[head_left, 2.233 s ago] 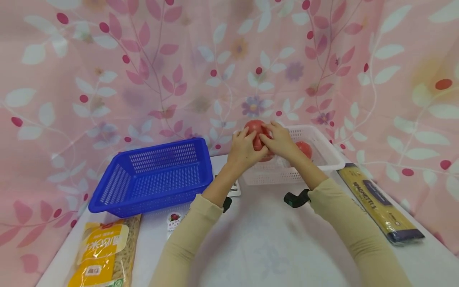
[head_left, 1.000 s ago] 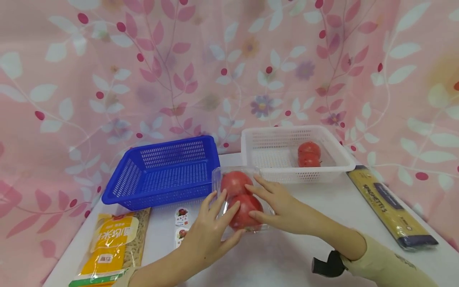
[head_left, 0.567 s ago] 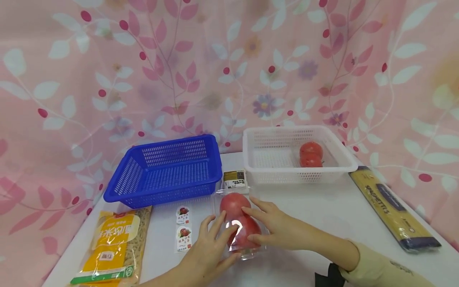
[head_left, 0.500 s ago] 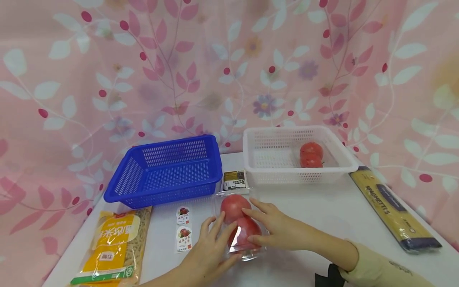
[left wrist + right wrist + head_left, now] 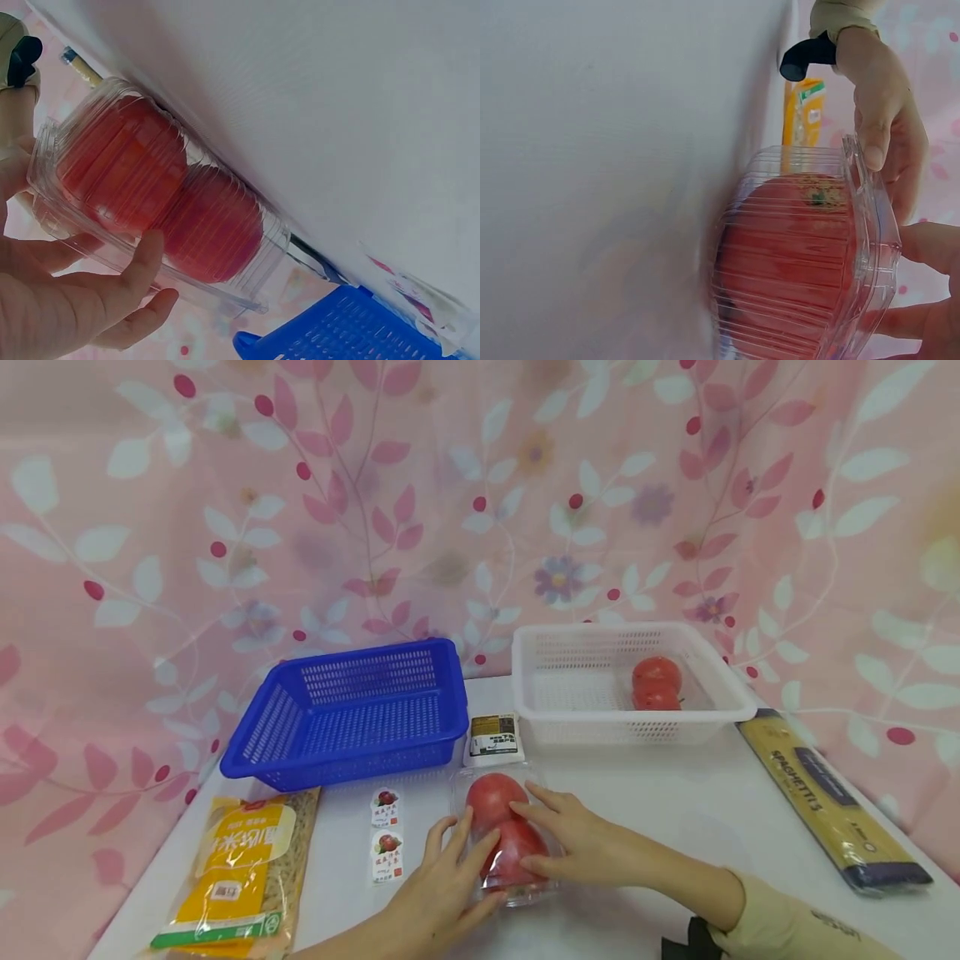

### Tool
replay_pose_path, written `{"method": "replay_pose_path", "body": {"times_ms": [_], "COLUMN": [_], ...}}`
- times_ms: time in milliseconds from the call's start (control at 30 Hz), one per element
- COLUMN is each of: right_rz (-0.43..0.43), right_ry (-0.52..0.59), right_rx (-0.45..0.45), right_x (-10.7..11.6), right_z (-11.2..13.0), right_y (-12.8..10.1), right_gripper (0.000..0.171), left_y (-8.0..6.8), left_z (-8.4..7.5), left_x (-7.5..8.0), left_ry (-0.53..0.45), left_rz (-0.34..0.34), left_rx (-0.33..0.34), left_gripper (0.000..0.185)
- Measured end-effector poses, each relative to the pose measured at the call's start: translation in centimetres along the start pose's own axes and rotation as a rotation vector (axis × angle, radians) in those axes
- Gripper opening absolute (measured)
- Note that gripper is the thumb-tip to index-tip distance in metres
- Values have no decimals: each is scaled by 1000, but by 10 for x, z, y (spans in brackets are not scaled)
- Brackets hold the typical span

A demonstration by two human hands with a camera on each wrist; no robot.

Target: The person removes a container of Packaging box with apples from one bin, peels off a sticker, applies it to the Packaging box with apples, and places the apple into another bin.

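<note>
Clear clamshell box (image 5: 501,839) with 2 tomatoes rests on white surface (image 5: 675,827), just before blue basket (image 5: 352,714) and white basket (image 5: 622,681), left hand (image 5: 442,893) and right hand (image 5: 581,847) flat-fingered against its sides, neither curled.

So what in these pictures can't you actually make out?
- Small print on the two stickers and the label card: too small in the head view.
- Right hand palm side: hidden behind the clear tomato box.
- Macaroni bag: bottom cut off by the frame edge.
- White basket tomatoes: their packaging is unclear.
</note>
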State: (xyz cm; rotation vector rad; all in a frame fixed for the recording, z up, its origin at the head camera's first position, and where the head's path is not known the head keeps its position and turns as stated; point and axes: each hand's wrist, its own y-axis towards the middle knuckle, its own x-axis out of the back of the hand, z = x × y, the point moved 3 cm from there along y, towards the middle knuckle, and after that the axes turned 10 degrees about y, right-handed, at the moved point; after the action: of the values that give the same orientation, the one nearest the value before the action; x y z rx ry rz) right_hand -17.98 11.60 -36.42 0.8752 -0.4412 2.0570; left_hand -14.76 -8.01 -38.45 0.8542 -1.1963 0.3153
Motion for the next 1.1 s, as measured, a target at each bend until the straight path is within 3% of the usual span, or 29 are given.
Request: {"method": "replay_pose_path", "body": {"times_ms": [333, 667, 767, 900, 1000, 1100], "right_rz": [7, -24, -54, -79, -75, -73], "right_ry": [-68, -80, -84, -75, -60, -42], "right_rx": [3, 3, 37, 78, 92, 106], "right_x": [4, 6, 6, 7, 6, 5], "right_z": [-2, 0, 1, 3, 5, 6], "right_y": [2, 2, 2, 3, 3, 3], "right_gripper": [66, 58, 55, 51, 50, 50], "left_y": [1, -11, -16, -20, -23, -27], "left_z": [0, 10, 22, 49, 73, 95], "left_x": [1, 12, 15, 19, 20, 16], "left_ry": [23, -98, -152, -180, -170, -160], "left_rz": [101, 233, 252, 281, 337, 417], "left_rx": [9, 85, 143, 274, 359, 390], "left_gripper": [58, 61, 58, 54, 55, 61]}}
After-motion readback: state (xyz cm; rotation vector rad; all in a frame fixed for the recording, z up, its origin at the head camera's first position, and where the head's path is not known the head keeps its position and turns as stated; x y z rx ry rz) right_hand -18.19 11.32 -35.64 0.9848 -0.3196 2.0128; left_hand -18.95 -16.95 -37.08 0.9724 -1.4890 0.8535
